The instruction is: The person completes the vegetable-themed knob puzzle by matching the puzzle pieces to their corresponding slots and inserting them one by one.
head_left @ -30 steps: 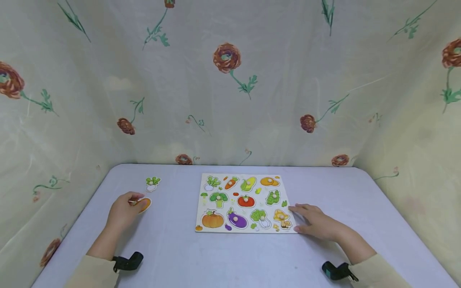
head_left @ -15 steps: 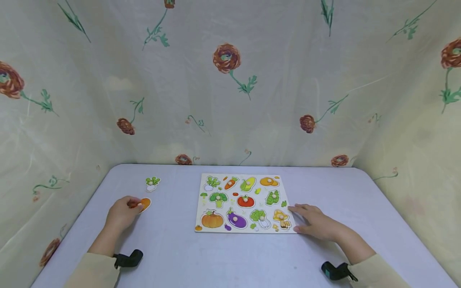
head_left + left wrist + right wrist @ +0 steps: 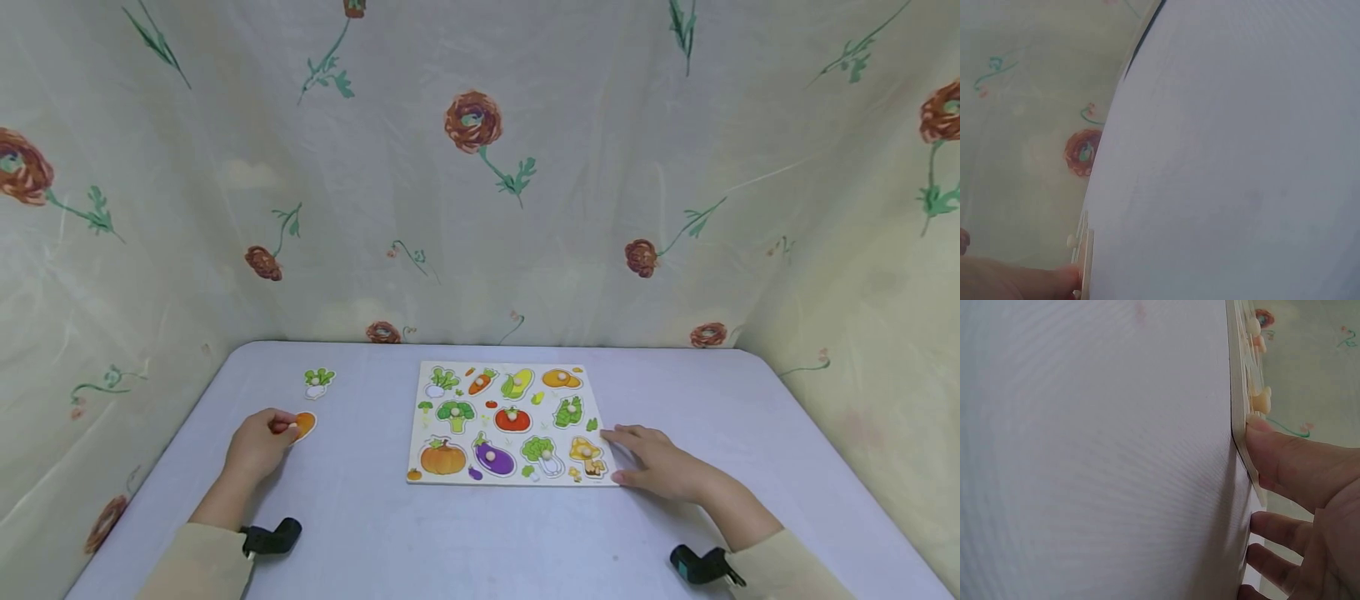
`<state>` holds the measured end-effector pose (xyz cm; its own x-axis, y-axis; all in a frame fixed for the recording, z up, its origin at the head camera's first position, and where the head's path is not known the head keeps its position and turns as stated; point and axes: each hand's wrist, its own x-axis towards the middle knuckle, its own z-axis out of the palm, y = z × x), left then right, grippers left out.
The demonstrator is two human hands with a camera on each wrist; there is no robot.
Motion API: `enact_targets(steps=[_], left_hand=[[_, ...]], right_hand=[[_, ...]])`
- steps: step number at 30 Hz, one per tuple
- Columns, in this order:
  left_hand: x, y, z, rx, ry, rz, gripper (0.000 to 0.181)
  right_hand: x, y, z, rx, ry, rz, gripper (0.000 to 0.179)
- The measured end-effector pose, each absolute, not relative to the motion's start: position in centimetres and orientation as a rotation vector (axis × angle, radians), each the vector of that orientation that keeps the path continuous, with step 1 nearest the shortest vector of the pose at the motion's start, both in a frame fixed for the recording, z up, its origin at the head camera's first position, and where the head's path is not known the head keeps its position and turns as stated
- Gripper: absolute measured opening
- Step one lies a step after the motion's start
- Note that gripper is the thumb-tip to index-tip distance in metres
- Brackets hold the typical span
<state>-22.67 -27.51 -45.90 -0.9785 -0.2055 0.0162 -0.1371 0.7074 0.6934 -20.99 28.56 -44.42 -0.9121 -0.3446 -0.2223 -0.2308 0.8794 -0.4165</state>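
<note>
My left hand (image 3: 257,447) is at the left of the table, thumb and fingertips pinching an orange puzzle piece (image 3: 305,425) with a white border. The hand hides part of it. The left wrist view shows the thumb at the piece's edge. A turnip puzzle piece (image 3: 318,383) with green leaves lies just beyond. My right hand (image 3: 663,464), fingers extended, touches the right edge of a vegetable puzzle board (image 3: 480,481), thumb at its near corner. In the right wrist view the thumb (image 3: 1297,465) presses against the board's edge (image 3: 1239,419).
Knobbed pieces sit in the board, among them a tomato (image 3: 512,419), an eggplant (image 3: 493,457) and a corn cob (image 3: 517,383). The pumpkin spot (image 3: 442,457) shows no knob. A flowered curtain (image 3: 555,250) borders the back and sides of the white table (image 3: 450,542).
The left hand has shifted slightly and its fingertips have closed together at the orange piece, which stays in about the same place. The right hand and board have not moved.
</note>
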Motion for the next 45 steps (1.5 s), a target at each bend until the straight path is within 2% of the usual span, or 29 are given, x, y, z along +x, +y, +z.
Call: enact_targets(steps=[13, 19, 35, 45], left_hand=[[-22.9, -26.9, -46.3, 0.332, -2.846, -1.066, 0.019], [-22.4, -26.0, -45.1, 0.226, -2.821, -1.070, 0.018], [-21.0, -19.0, -42.0, -0.151, -2.835, -1.187, 0.009], [-20.8, -14.4, -43.4, -0.273, -2.894, -1.216, 0.007]], right_hand=[[-21.1, 28.5, -44.4, -0.437, 2.768, -0.558, 0.072], [-21.0, 28.4, -44.2, -0.429, 2.769, -0.554, 0.072], [-21.0, 28.5, -44.3, -0.427, 2.761, -0.559, 0.073], [-20.9, 28.5, -44.0, -0.443, 2.760, -0.550, 0.071]])
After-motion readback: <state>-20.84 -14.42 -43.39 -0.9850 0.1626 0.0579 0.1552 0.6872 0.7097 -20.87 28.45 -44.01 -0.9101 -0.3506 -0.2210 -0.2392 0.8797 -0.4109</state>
